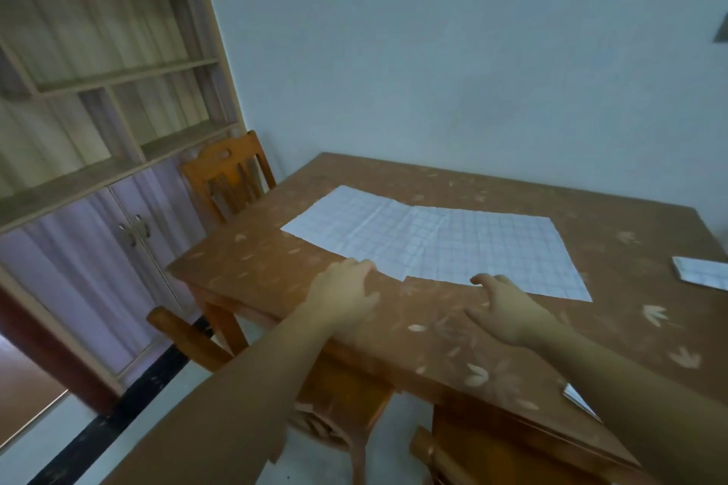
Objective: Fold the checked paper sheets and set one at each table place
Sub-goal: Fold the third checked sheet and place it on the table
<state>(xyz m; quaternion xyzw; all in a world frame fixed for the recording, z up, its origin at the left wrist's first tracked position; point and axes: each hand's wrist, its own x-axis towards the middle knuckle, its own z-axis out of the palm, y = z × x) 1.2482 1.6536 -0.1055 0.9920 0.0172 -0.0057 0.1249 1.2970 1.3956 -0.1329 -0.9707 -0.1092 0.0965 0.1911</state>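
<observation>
Two unfolded checked paper sheets lie flat and overlapping on the brown leaf-patterned table point(275, 268): a left sheet point(354, 220) and a right sheet point(500, 248). My left hand point(342, 295) rests on the table with its fingertips at the near corner of the left sheet. My right hand point(504, 307) hovers with loosely bent fingers at the near edge of the right sheet, holding nothing. A folded checked sheet point(701, 274) lies at the table's right edge. Another folded sheet point(579, 400) peeks out beside my right forearm at the near edge.
A wooden chair point(228, 173) stands at the table's far left end, and another chair's back point(185, 339) is near the left corner. A shelf unit with cabinet doors point(130, 224) fills the left wall. A pale wall runs behind the table.
</observation>
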